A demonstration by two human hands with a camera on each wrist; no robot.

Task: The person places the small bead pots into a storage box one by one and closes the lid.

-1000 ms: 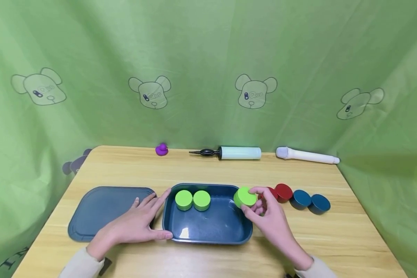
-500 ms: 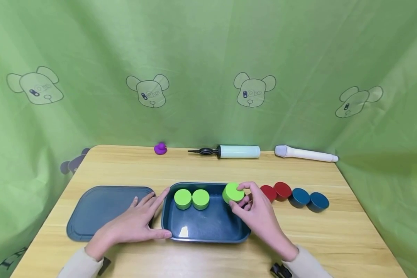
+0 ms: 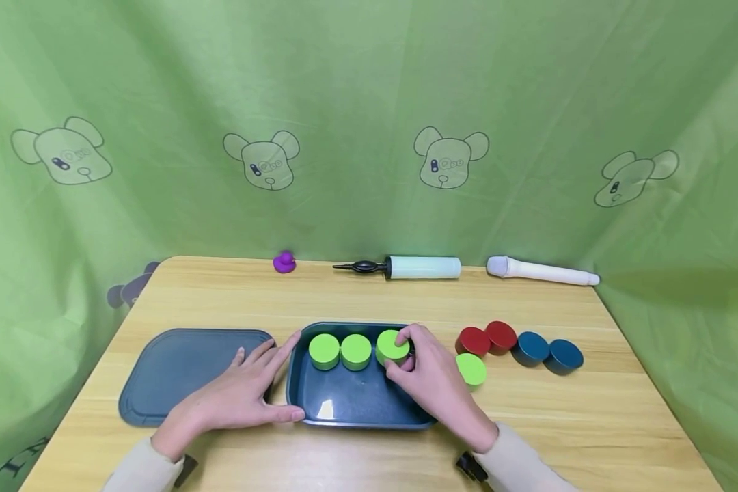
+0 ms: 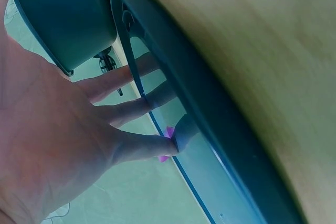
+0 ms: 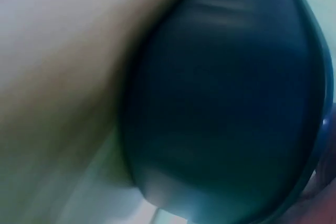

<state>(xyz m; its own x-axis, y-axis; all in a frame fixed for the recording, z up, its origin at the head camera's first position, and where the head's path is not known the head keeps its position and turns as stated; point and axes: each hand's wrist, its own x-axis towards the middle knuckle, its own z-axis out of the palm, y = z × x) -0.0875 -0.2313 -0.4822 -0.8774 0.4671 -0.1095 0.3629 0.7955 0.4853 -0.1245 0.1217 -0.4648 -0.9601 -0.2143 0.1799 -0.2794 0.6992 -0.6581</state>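
Observation:
In the head view my right hand (image 3: 433, 376) pinches a lime-green round disc (image 3: 392, 346) between thumb and fingers, inside the right part of the dark blue tray (image 3: 369, 424). Two matching green discs (image 3: 324, 351) sit side by side in the tray's back left. My left hand (image 3: 240, 396) lies spread with straight fingers, thumb and index finger at the tray's left rim. Its other fingertips touch the flat blue lid (image 3: 184, 372), as the left wrist view shows with the lid (image 4: 194, 93) near the hand (image 4: 63, 124). The tray (image 5: 226, 93) fills most of the blurred right wrist view.
Right of the tray stand another green disc (image 3: 471, 371), two red discs (image 3: 501, 337) and two blue discs (image 3: 563, 357). Along the back edge lie a purple rubber duck (image 3: 285, 262), a hand pump (image 3: 423, 267) and a white microphone-shaped object (image 3: 542, 270). A green curtain (image 3: 357, 75) hangs behind.
My right hand has carried the green disc leftward and down, from the tray's right edge into the tray. The green disc outside has come into sight. My left hand stays in place.

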